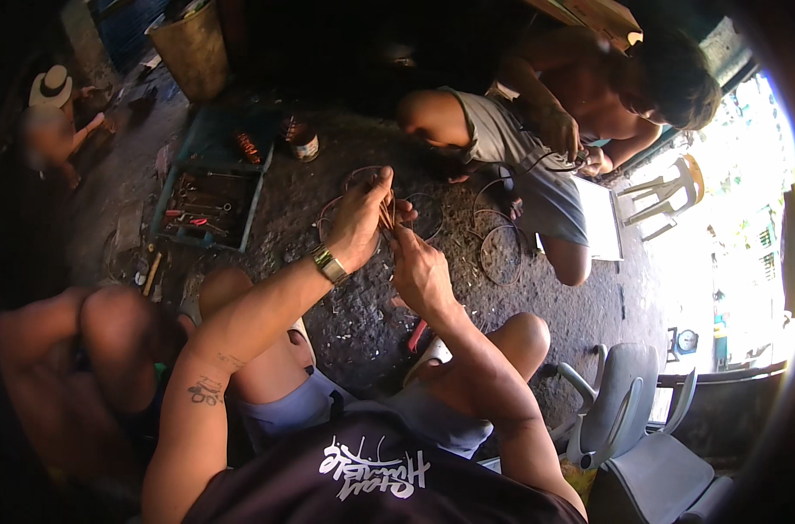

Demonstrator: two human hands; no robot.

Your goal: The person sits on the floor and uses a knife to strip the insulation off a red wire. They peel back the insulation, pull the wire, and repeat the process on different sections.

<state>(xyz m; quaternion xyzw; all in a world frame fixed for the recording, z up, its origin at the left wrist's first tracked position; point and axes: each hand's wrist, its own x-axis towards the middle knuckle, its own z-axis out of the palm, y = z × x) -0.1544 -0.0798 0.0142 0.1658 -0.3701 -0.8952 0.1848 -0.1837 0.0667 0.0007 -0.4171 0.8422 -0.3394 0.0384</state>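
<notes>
In front of me, over the floor, both my hands are closed on a thin bundle of copper-coloured wire. My left hand (356,225) grips the wire bundle (386,215) from the left, its thumb pointing up along the strands. At the bundle's lower end, my right hand (422,272) pinches the strands between thumb and fingers. Loops of thin reddish wire (326,212) lie on the ground behind my hands. Beneath my right forearm is a red-handled tool (417,337), its kind unclear.
An open toolbox (256,218) with wrenches and pliers lies left, near a can (305,147) and a wooden-handled tool (153,273). A co-worker (546,131) at right handles dark cable above a wire coil (501,255). Other people sit left. A grey armchair (655,463) stands lower right.
</notes>
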